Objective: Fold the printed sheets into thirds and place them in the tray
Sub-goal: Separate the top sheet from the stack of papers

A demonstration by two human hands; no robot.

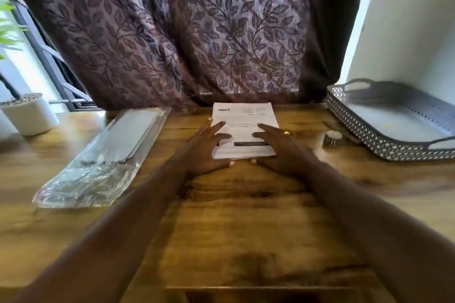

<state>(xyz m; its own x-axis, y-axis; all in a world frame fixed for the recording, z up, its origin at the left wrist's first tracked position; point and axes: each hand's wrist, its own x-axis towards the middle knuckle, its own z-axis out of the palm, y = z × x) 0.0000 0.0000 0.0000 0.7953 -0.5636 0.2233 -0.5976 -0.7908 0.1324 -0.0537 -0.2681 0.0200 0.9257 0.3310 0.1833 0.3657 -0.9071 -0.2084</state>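
A white printed sheet (243,115) lies on the wooden table at the far middle, its near part folded up over itself. My left hand (209,147) rests on the sheet's left side with fingers stretched flat. On the sheet's right side lies my right hand (278,147), fingers also straight, a gold ring on one finger. Both thumbs sit at the near folded edge. The tray (369,135), grey with a perforated metal rim and loop handles, stands at the far right with nothing visible in it.
A clear plastic sleeve (105,155) with pale sheets inside lies to the left. A white pot (29,115) stands at the far left. A small round object (332,136) sits beside the tray. A leaf-patterned curtain (197,32) hangs behind the table.
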